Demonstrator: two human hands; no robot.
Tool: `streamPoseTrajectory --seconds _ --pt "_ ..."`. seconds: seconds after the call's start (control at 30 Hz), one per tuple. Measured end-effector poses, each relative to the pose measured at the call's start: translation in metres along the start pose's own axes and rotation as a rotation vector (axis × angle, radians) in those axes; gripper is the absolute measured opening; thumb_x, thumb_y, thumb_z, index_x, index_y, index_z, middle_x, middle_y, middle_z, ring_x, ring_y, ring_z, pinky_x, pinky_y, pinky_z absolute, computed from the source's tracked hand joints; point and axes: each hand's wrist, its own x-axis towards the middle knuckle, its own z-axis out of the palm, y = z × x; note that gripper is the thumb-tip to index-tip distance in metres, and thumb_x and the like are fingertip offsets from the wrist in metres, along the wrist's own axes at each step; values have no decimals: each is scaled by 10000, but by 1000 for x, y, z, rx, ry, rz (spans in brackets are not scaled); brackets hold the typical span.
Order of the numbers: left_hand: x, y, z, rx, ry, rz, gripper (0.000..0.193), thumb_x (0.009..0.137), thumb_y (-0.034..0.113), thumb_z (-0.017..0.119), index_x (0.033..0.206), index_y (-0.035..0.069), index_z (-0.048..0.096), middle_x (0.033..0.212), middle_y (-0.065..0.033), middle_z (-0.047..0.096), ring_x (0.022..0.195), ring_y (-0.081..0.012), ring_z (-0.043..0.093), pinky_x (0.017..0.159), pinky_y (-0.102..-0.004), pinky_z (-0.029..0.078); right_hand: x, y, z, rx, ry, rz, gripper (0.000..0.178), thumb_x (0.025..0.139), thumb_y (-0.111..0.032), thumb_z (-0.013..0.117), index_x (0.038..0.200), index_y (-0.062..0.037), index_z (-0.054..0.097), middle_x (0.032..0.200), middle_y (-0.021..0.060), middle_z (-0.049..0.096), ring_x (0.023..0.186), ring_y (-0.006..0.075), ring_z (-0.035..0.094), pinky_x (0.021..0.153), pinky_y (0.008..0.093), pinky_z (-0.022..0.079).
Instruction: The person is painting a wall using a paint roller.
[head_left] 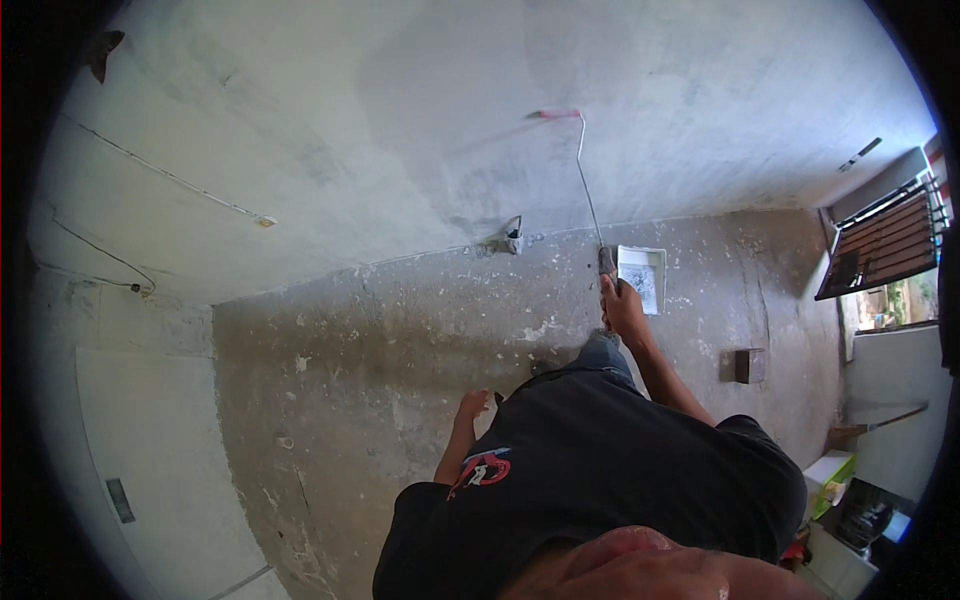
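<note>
My right hand (624, 310) is wrapped round the dark handle of a paint roller (588, 180). The roller's long thin metal rod runs up to a pinkish roller head, which lies against the pale wall (450, 120). A white paint tray (661, 284) sits on the floor beside that hand, with pale paint and grey smears inside. My left hand (474, 403) hangs low at my side with loosely bent fingers, and nothing shows in it. A dark shape is close to its fingertips, too small to make out.
A small pot with a brush-like handle (514, 238) stands at the wall's foot. The grey floor (400, 340) is spattered with paint. On the right are a dark box (749, 366), a broom (880, 421) and a barred window (880, 245). A cable (170, 176) crosses the wall.
</note>
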Motion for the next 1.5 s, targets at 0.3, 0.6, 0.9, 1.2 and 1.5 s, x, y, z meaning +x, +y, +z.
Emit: streamPoseTrajectory --seconds 0.3,0.6,0.9,1.2,1.5 --pt "83 -63 -12 149 -37 290 447 915 375 532 1093 -32 582 933 -130 633 801 -253 633 702 -376 514 -30 -44 -3 111 22 -105 367 972 -365 510 930 0 525 578 34 500 412 113 491 380 295 383" --pt "80 4 -18 371 -68 353 445 914 397 531 1133 11 567 972 -107 630 844 -242 631 719 -387 491 57 92 40 -274 205 -247 341 946 -321 523 1104 -19 523 805 259 628 772 458 613 650 486 467" --pt "2 33 -7 -4 1 -1 446 910 256 507 1233 -51 538 1145 -184 594 1001 -307 603 811 -404 519 90 179 52 -344 144 -123 463 934 -428 493 1093 7 511 957 310 609 956 505 547 779 524 445" --pt "9 26 -8 -13 23 33 445 913 295 519 1184 -56 562 1041 -175 625 887 -284 628 764 -392 524 127 158 58 -362 131 -13 521 924 -445 496 855 59 607 728 225 650 682 370 668 628 456 518" --pt "12 9 -3 -35 16 -3 480 915 359 550 1151 -59 558 1021 -174 617 868 -280 630 744 -373 532 58 70 37 -180 78 57 459 936 -436 534 914 21 557 585 67 541 411 173 532 371 329 417"
